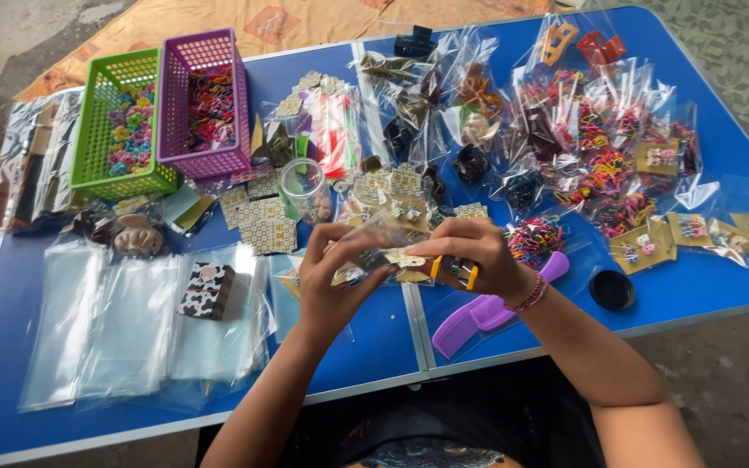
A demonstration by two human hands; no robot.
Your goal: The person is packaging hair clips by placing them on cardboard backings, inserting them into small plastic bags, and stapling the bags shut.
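Observation:
My left hand [333, 277] and my right hand [470, 253] meet over the middle of the blue table [10, 295]. Together they pinch a small clear plastic packet [385, 243] with a patterned card of hair clips inside. In my right hand there is also a small tool with yellow handles [454, 271], sticking out below the fingers. A beaded bracelet [528, 296] circles my right wrist. Purple combs [478, 316] lie on the table just under my right forearm.
A green basket [119, 130] and a purple basket [205, 104] of small hair clips stand at the back left. Empty clear bags [123, 329] lie at the front left beside a black-and-white box [206, 290]. Bagged hair accessories [591, 130] cover the right half. A black lid [612, 289] lies right.

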